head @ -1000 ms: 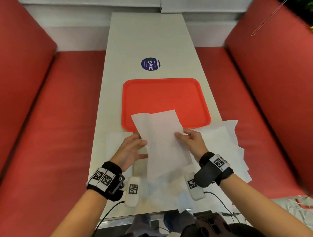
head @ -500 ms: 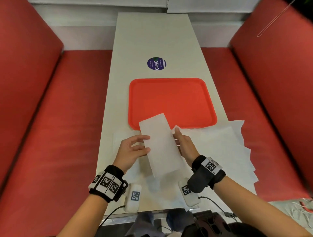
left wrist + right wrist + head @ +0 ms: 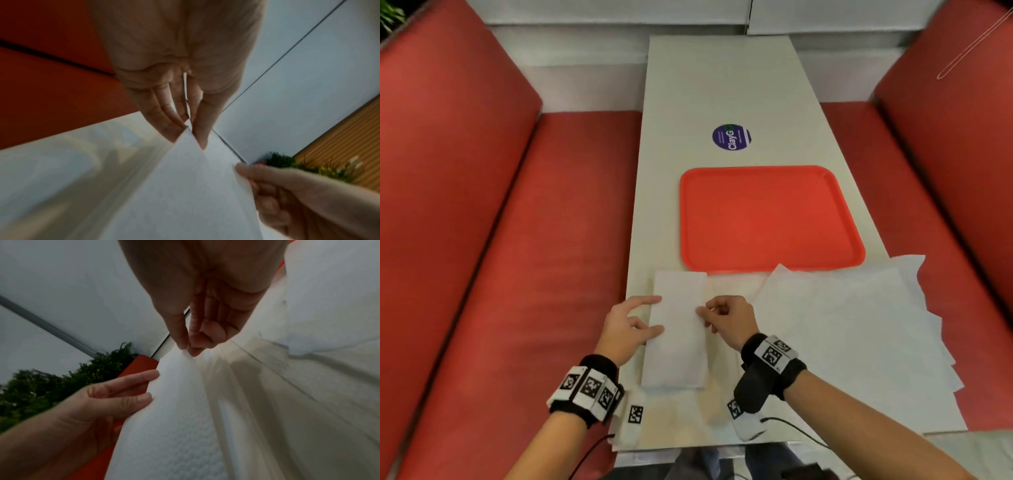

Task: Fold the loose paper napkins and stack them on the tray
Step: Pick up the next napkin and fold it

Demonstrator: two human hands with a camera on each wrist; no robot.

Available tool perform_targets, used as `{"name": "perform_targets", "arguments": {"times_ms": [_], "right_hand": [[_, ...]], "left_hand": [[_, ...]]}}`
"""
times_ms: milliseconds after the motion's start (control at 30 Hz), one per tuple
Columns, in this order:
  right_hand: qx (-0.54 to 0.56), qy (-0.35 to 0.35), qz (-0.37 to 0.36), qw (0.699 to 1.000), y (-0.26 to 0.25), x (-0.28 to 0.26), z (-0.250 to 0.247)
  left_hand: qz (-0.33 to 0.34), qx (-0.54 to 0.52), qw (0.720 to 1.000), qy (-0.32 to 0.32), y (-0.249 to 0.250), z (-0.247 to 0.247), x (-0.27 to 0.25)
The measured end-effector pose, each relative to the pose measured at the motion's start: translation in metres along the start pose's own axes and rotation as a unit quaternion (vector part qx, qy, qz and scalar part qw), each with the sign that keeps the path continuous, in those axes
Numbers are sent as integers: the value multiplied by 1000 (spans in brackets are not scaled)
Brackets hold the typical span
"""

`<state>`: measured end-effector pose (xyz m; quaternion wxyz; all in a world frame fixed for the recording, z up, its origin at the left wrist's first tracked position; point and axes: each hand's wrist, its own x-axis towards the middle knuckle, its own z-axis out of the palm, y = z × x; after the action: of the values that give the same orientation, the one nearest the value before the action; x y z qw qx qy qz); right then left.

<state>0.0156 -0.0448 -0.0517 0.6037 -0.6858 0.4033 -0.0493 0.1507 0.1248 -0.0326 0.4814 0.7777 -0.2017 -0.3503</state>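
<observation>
Long cream laminate table (image 3: 722,85) runs between two red padded benches (image 3: 482,274), and the flat orange plastic tray (image 3: 770,219) sits mid-table with nothing stacked on it yet. Messy pile of loose white paper napkins (image 3: 859,335) lies to my right, just below the tray's near-right corner, edges fanned out and overhanging.

Main change: the single white paper napkin (image 3: 678,329) I was holding up in the air, opened out wide a second ago, is now halved into a long narrow strip and down flat on the table, just in front of the tray's near-left corner and parallel to the table's length. So the first fold looks done, the second not.

My left hand (image 3: 630,325) sits at the strip's left edge with the index and thumb stretched out straight and touching the paper, not gripping. My right hand (image 3: 726,318) pinches the strip's right edge between thumb and forefinger; the right wrist view shows that pinch on the doubled edge clearly (image 3: 185,344).

My read: next comes aligning the edges, creasing, probably folding across, then onto the tray. The thin tissue could slip out of line easily.
</observation>
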Motion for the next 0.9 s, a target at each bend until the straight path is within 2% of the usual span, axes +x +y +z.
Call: {"name": "perform_targets", "arguments": {"times_ms": [133,267,467,567,667,733,900], "right_hand": [[-50,27,2,998,2,15,16],[-121,43,21,991,13,28,21],[-120,29,17,992,18,23,15],[-101,34,9,994,15,12,0],[-100,46,-4,994,14,-3,-29],[-103,63,-3,993,18,-12,-59],[-161,129,28,978,44,-31,-153]], "left_hand": [[1,58,998,24,-14,4,13],[24,127,992,-2,-21,11,17],[21,230,973,-5,-24,15,17],[50,295,954,25,-9,23,15],[75,292,953,35,12,46,16],[99,279,955,7,25,71,19],[150,272,942,-131,48,151,13]]}}
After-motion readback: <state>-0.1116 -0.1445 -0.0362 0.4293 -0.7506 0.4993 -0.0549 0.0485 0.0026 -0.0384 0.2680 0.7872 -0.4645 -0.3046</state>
